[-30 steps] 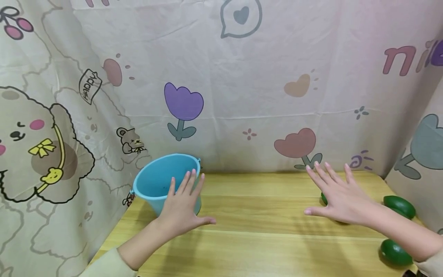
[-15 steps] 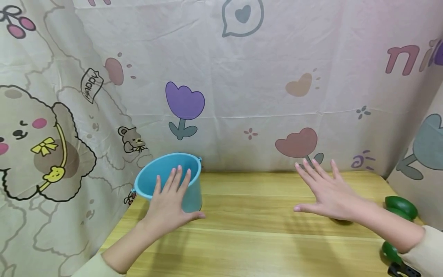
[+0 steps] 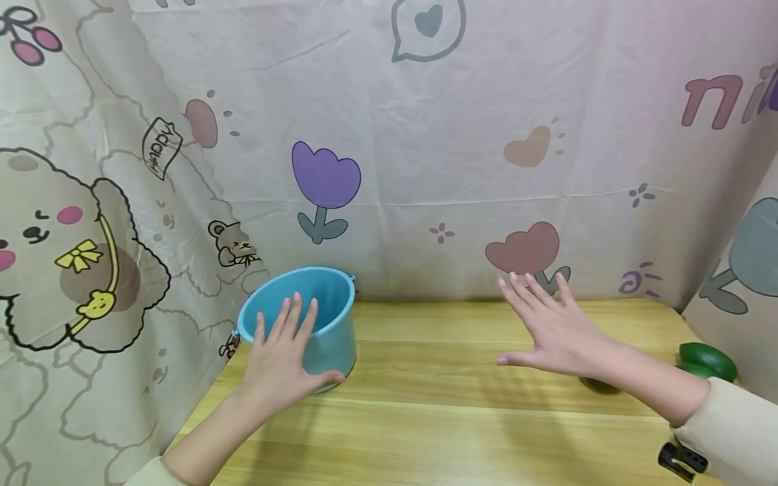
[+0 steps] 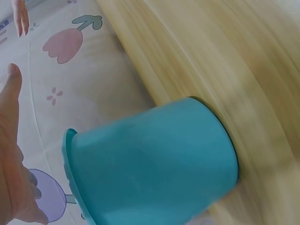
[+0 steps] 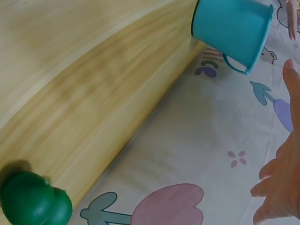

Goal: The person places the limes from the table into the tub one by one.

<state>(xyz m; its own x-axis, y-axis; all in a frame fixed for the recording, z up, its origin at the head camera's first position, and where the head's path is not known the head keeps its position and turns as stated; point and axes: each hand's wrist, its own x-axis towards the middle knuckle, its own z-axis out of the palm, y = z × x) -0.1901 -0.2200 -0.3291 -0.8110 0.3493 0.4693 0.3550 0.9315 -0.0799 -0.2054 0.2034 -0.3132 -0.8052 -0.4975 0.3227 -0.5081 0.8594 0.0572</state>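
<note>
My left hand [image 3: 276, 368] is held up with its fingers spread and overlaps the front of a light blue bucket [image 3: 335, 345] in the head view. In the left wrist view, that hand [image 4: 10, 164] stays apart from the bucket's rim. The bucket stands upright on the wooden table. My right hand [image 3: 562, 341], also spread and holding nothing, hovers over the table's right half. Partly hidden under its wrist lies a dark rounded thing [image 3: 600, 385]. Two glossy green rounded things [image 5: 28, 201] sit side by side beneath it in the right wrist view.
Dark green oval things [image 3: 708, 361] lie at the table's right edge. A black strap [image 3: 682, 462] shows below the right sleeve. Printed cloth [image 3: 419, 135] hangs behind the wooden table [image 3: 419, 439] and along both sides.
Both spread hands have drifted left. The right hand has also risen slightly, and its sleeve now covers most of the nearer green thing. The bucket has stayed in place.
</note>
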